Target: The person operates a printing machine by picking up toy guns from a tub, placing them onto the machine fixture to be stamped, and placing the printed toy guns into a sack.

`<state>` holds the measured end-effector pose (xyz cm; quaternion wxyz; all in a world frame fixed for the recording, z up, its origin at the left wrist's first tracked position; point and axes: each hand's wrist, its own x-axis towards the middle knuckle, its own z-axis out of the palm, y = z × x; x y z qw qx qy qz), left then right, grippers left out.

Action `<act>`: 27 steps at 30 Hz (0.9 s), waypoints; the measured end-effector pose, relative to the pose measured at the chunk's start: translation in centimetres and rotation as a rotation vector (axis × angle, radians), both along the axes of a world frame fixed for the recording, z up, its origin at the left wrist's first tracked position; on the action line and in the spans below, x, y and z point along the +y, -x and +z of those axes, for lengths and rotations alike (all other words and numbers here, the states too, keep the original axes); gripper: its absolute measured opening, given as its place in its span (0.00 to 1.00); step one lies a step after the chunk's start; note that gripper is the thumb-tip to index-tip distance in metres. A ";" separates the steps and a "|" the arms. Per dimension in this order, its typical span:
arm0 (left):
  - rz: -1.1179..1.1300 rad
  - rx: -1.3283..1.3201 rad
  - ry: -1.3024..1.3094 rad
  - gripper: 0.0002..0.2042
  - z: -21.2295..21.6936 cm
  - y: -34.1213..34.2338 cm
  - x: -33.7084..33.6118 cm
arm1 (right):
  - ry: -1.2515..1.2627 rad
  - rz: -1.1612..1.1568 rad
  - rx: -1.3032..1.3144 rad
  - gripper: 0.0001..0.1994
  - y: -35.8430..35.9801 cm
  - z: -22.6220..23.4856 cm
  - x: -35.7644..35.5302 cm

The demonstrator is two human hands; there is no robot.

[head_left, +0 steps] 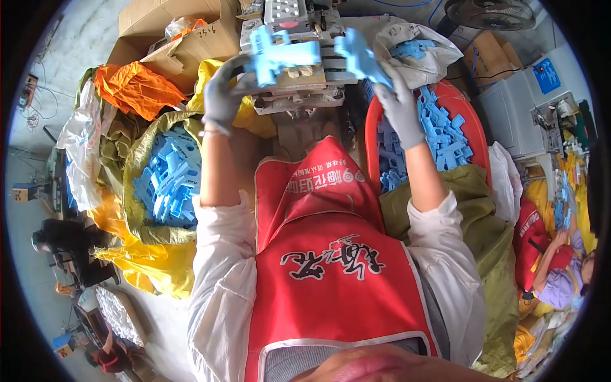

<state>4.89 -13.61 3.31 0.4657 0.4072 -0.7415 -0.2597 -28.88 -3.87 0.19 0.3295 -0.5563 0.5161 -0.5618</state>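
My left hand (pixel 224 95), in a grey glove, is closed on the end of a light blue plastic toy gun (pixel 280 56). That piece is held up in front of a bench machine (pixel 299 99) with a metal bed. To the right, my right hand (pixel 401 105), also gloved, grips a second blue toy gun (pixel 358 56), slightly smeared by motion. It is raised over the near side of a red tub (pixel 478 114), where many similar blue pieces (pixel 445 130) lie. Both held pieces are apart from each other.
An olive sack (pixel 137 219) of blue pieces stands at my left, beside yellow bags (pixel 149 261) and an orange bag (pixel 137 89). A cardboard box (pixel 191 54) and a white sack (pixel 439 63) flank the machine. A fan (pixel 490 13) stands far right. Other people work at both sides.
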 end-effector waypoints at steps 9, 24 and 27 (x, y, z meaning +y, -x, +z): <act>0.593 0.088 -0.088 0.14 -4.9 -15.8 9.8 | 0.532 -0.025 1.071 0.21 -4.6 3.6 -5.5; 1.061 0.040 -0.220 0.19 -9.3 -27.7 15.5 | 0.282 -0.203 0.781 0.18 7.8 -2.7 0.7; 1.269 -0.133 -0.278 0.19 -6.7 -20.7 15.4 | -0.040 -0.307 0.784 0.18 13.7 -7.5 3.0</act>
